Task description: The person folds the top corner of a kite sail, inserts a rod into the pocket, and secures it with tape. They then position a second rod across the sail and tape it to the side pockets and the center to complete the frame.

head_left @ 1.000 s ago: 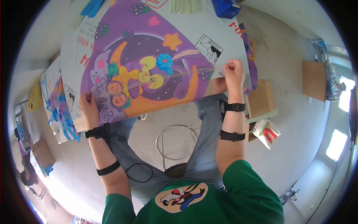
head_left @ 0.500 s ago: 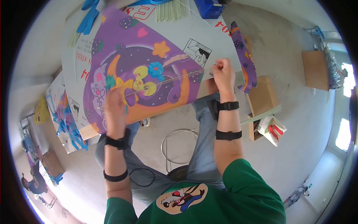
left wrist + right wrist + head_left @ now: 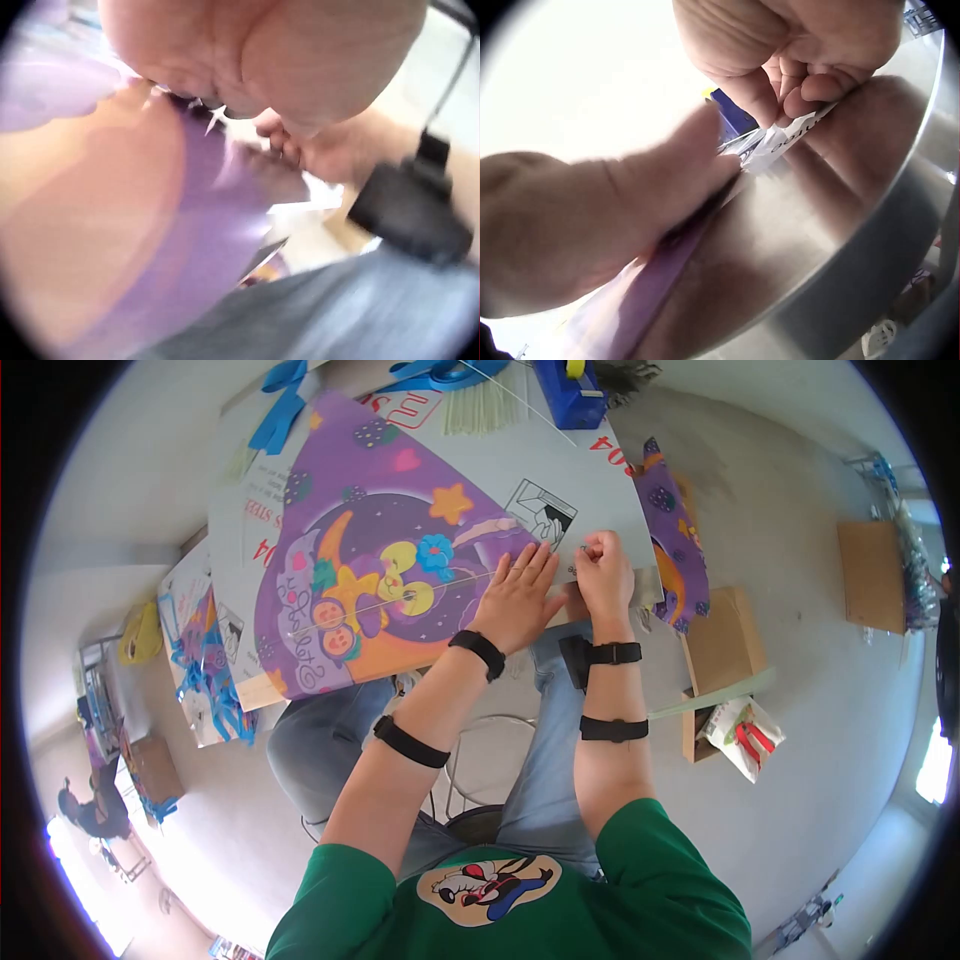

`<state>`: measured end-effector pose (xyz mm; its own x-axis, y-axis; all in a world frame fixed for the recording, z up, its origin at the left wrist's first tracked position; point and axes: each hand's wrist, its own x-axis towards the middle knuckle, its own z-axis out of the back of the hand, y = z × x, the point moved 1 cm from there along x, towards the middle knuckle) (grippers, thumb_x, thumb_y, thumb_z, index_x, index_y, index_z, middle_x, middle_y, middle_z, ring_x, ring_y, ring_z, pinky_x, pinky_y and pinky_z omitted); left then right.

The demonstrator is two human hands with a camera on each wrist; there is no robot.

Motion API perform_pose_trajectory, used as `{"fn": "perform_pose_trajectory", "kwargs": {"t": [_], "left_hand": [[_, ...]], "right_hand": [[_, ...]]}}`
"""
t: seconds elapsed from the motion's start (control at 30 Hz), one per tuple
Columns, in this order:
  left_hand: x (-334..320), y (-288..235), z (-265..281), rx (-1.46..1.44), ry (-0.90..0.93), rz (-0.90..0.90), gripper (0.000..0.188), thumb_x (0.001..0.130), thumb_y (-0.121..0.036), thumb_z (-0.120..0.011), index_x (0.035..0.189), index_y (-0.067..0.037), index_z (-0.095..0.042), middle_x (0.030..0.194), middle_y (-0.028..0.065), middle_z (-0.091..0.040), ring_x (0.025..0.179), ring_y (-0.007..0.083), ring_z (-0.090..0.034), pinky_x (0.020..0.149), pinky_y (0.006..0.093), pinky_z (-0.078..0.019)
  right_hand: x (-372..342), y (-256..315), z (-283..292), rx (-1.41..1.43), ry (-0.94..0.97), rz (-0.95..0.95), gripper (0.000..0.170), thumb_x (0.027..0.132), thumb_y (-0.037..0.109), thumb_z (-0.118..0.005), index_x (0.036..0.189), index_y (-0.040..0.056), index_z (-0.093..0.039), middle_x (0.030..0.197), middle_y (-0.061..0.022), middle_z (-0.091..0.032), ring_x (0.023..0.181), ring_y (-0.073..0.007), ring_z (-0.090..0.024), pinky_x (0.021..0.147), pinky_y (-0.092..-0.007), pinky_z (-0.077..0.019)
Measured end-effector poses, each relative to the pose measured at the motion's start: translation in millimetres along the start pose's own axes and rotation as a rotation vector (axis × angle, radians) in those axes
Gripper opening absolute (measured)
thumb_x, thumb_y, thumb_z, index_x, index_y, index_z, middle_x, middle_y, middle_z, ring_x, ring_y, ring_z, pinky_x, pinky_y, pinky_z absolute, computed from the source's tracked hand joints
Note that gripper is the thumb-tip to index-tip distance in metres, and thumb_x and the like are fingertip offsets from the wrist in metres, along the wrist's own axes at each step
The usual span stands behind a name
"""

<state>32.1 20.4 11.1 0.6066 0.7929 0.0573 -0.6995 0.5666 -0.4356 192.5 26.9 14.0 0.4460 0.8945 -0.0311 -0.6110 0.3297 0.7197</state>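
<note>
A purple printed sheet (image 3: 400, 550) lies on the tabletop (image 3: 590, 490) in front of the seated person I watch through the worn cameras. Roughly triangular, it shows a yellow-faced cartoon figure with a blue flower, orange moon and stars; a thin pale line (image 3: 462, 579) crosses it. The left hand (image 3: 518, 600) rests palm down on the sheet's right end, fingers straight and slightly parted. Just beside it, the right hand (image 3: 605, 580) has its fingers curled in and the thumb close to them; I cannot tell whether anything is between the tips.

Along the sheet's left edge runs sideways cursive lettering. The tabletop's grey-white covering carries red print: "04" near the far right corner and, small and blurred, what seems to be "STEEL" at the left. The right wrist view shows black letters ending "ree" at the edge under the right hand.

At the far edge I see a blue tape dispenser (image 3: 570, 400) holding a yellow roll, a bundle of pale strips (image 3: 478, 408) and blue ribbon (image 3: 275, 415). Another purple printed piece (image 3: 672, 535) hangs at the right side. On the floor to the right, a white bag (image 3: 738, 745) with red on it pokes out of an open cardboard box (image 3: 690, 730); farther right stands a brown carton (image 3: 870, 575).
</note>
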Motion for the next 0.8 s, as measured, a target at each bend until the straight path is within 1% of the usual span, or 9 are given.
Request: {"fn": "perform_pose_trajectory", "kwargs": {"t": [0.07,0.13,0.2,0.3,0.4,0.47,0.53,0.63,0.8], "left_hand": [[2.8,11.8,10.9,-0.079,0.010,0.042,0.057,0.094,-0.032,-0.047,0.143,-0.006,-0.031,0.150,0.0137,-0.027,0.140,0.0283,-0.024,0.113,0.0454,-0.0189],[-6.9,49.0,34.1,0.011,-0.094,0.302,0.057,0.096,-0.033,-0.043,0.143,-0.005,-0.030,0.151,0.0148,-0.026,0.140,0.0276,-0.022,0.113,0.0460,-0.0174],[-34.6,85.9,57.5,0.227,-0.210,0.444,0.058,0.095,-0.033,-0.043,0.144,-0.005,-0.028,0.151,0.0153,-0.024,0.141,0.0306,-0.021,0.113,0.0472,-0.0171],[-87.8,125.7,71.0,0.340,-0.286,0.519,0.062,0.095,-0.035,-0.044,0.146,-0.007,-0.024,0.152,0.0152,-0.022,0.141,0.0330,-0.019,0.113,0.0481,-0.0160],[-133.6,136.6,75.6,0.306,-0.249,0.635,0.064,0.095,-0.039,-0.042,0.147,-0.008,-0.021,0.153,0.0148,-0.020,0.141,0.0338,-0.017,0.113,0.0489,-0.0141],[-153.1,148.4,63.9,0.276,-0.090,0.742,0.062,0.097,-0.040,-0.038,0.147,-0.009,-0.021,0.153,0.0152,-0.020,0.142,0.0336,-0.015,0.113,0.0499,-0.0131],[-157.0,152.3,64.7,0.213,-0.121,0.743,0.061,0.097,-0.041,-0.037,0.147,-0.009,-0.022,0.153,0.0154,-0.020,0.142,0.0336,-0.015,0.113,0.0503,-0.0128],[-153.5,147.0,71.9,0.110,-0.202,0.713,0.058,0.098,-0.040,-0.036,0.146,-0.009,-0.024,0.152,0.0160,-0.021,0.142,0.0335,-0.015,0.113,0.0510,-0.0129],[-153.2,127.7,99.0,0.030,-0.378,0.632,0.055,0.097,-0.032,-0.041,0.145,-0.008,-0.026,0.151,0.0168,-0.023,0.141,0.0332,-0.017,0.112,0.0525,-0.0148]], "right_hand": [[-0.5,0.4,1.7,0.023,0.014,-0.007,0.023,0.077,0.014,-0.065,0.098,0.0082,-0.057,0.082,-0.0072,-0.065,0.078,-0.0265,-0.064,0.067,-0.0384,-0.0486],[-0.6,1.7,4.6,0.045,0.038,-0.042,0.024,0.077,0.014,-0.066,0.098,0.0082,-0.057,0.081,-0.0068,-0.065,0.077,-0.0257,-0.064,0.067,-0.0379,-0.0485],[-0.8,-3.0,3.1,0.061,0.037,-0.021,0.024,0.077,0.014,-0.066,0.098,0.0081,-0.057,0.081,-0.0065,-0.065,0.077,-0.0254,-0.064,0.067,-0.0377,-0.0486],[-2.2,-2.9,2.1,0.074,0.027,0.002,0.023,0.077,0.014,-0.066,0.097,0.0079,-0.057,0.081,-0.0063,-0.065,0.077,-0.0253,-0.064,0.068,-0.0376,-0.0488],[-1.8,-0.9,0.1,0.062,0.002,0.013,0.022,0.077,0.014,-0.066,0.096,0.0075,-0.057,0.082,-0.0063,-0.065,0.077,-0.0255,-0.064,0.068,-0.0377,-0.0490],[1.4,-4.1,1.4,0.046,-0.021,0.029,0.021,0.077,0.014,-0.066,0.095,0.0072,-0.057,0.083,-0.0064,-0.065,0.077,-0.0256,-0.064,0.068,-0.0378,-0.0492],[7.4,-8.0,-1.9,0.047,0.000,0.008,0.019,0.077,0.012,-0.066,0.093,0.0066,-0.058,0.082,-0.0075,-0.065,0.076,-0.0260,-0.064,0.067,-0.0376,-0.0491],[14.0,-4.3,-2.1,0.133,0.040,0.081,0.018,0.075,0.009,-0.067,0.091,0.0056,-0.057,0.079,-0.0086,-0.065,0.074,-0.0264,-0.064,0.065,-0.0367,-0.0489],[-7.0,68.4,26.3,0.104,0.028,0.264,0.017,0.076,0.004,-0.067,0.089,0.0040,-0.056,0.073,-0.0091,-0.064,0.067,-0.0257,-0.063,0.062,-0.0351,-0.0485]]}}
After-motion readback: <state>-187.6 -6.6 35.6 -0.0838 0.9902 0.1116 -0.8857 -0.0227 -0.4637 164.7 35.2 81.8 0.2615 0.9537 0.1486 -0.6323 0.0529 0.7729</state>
